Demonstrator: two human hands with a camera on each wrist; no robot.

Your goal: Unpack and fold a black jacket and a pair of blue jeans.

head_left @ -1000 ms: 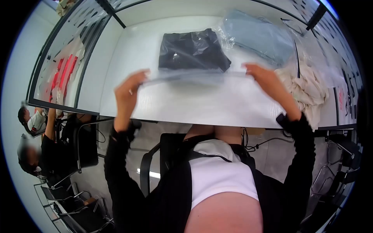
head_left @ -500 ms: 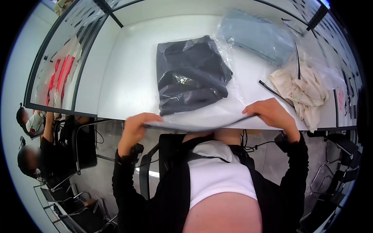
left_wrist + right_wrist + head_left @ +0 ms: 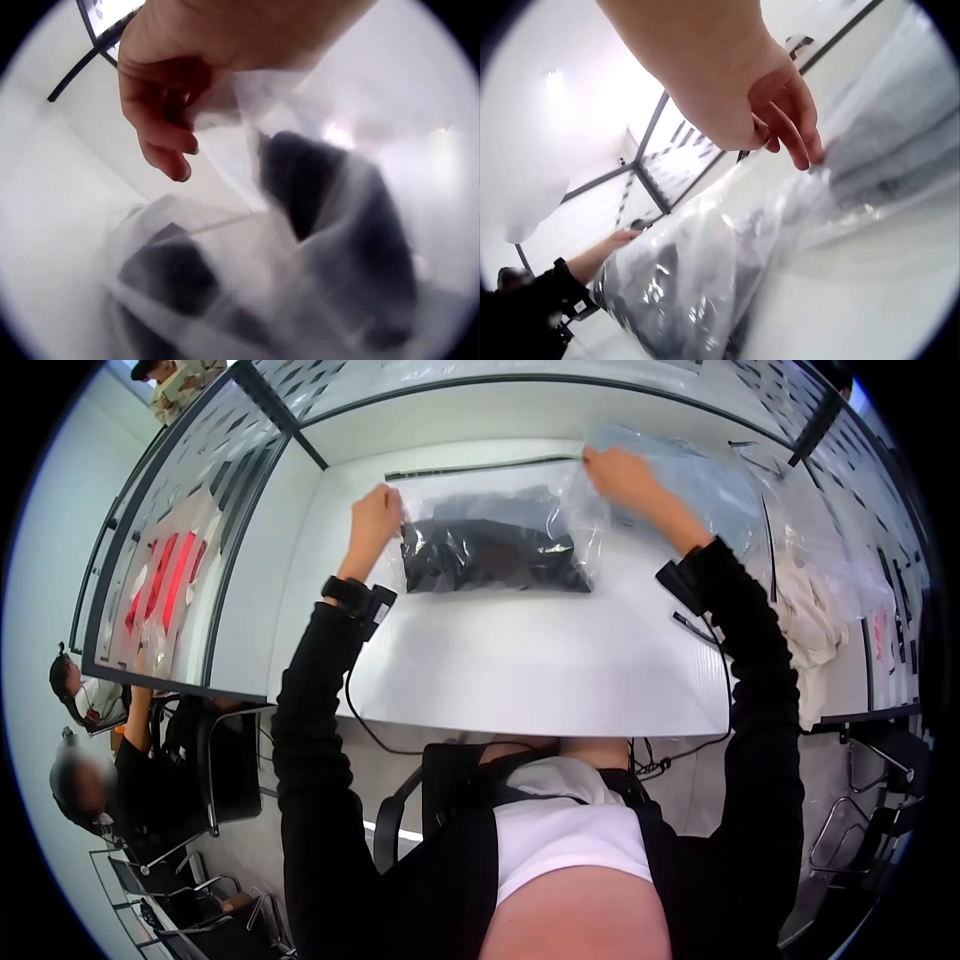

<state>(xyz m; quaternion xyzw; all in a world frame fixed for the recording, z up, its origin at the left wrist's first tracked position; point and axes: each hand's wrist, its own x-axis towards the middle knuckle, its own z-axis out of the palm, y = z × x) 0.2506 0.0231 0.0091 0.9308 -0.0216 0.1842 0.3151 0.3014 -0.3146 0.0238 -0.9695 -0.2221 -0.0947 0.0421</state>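
Observation:
A clear plastic bag (image 3: 580, 565) with a folded dark garment (image 3: 495, 555) inside lies toward the back of the white table. My left hand (image 3: 376, 520) pinches the bag's film at its left side, and in the left wrist view that hand (image 3: 187, 82) has film between thumb and fingers. At the bag's upper right corner, my right hand (image 3: 622, 475) grips the film; its fingers (image 3: 799, 142) point down in the right wrist view. A dark strip (image 3: 480, 466) runs between the two hands beyond the garment.
Behind my right hand lies a bagged light-blue garment (image 3: 705, 480). Cream cloth (image 3: 810, 620) hangs at the right table edge, with a short black strip (image 3: 690, 628) beside it. Partitions (image 3: 240, 550) flank the table (image 3: 500, 670); a person (image 3: 85, 780) sits at the left.
Both hands have moved from the table's front edge to its back, carrying the bag's strip edge away from me. The dark garment now shows as a shorter, shinier bundle farther back.

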